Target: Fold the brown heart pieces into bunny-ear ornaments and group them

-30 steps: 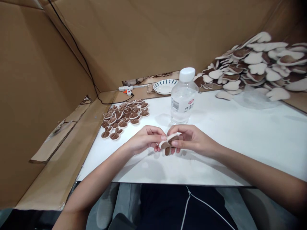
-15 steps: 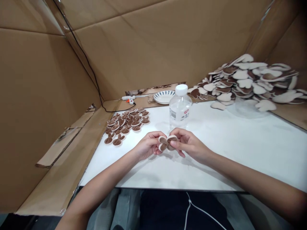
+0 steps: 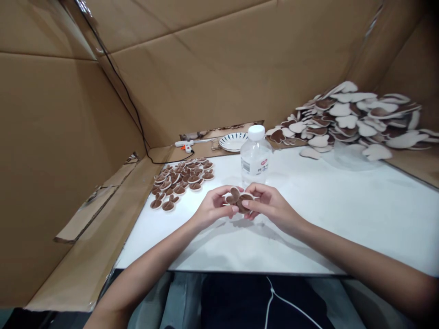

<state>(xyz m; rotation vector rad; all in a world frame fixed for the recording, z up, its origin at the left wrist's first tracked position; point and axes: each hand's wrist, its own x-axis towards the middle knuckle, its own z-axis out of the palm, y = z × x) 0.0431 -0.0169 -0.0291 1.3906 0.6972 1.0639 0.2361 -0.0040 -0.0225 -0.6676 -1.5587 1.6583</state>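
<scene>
Held piece: one small brown piece with a pale rim [image 3: 239, 200], a rounded body with ear-like lobes, held above the counter [image 3: 325, 205] between both hands; the clock directions below are read from it.
Left hand [image 3: 214, 206]: at 9 o'clock, grasping the piece on its lobed side, thumb along the lower edge.
Right hand [image 3: 269, 204]: at 3 o'clock, grasping the rounded body, thumb pressed on the brown face.
Bottle [image 3: 255, 160]: near, at 1 o'clock, just beyond the hands, clear and upright, with a white cap and a label bearing a red mark.
Small brown pieces [image 3: 183, 178]: at 10 o'clock, clustered and overlapping on the counter, two of them at the near edge of the group.
Plate [image 3: 233, 142]: close to 12 o'clock, well beyond the hands, white with dark stripes around its rim.
Glue gun [image 3: 185, 145]: between 10 and 11 o'clock, white with an orange part, beside a black cord [image 3: 128, 93] that runs up the corner.
Large heap of pale and brown pieces [image 3: 346, 121]: at 2 o'clock, piled high against the cardboard wall [image 3: 212, 87].
Clear plastic [image 3: 355, 157]: also toward 2 o'clock, at the heap's near edge.
White cord [image 3: 271, 292]: at 5 o'clock, hanging over dark clothing below the counter.
</scene>
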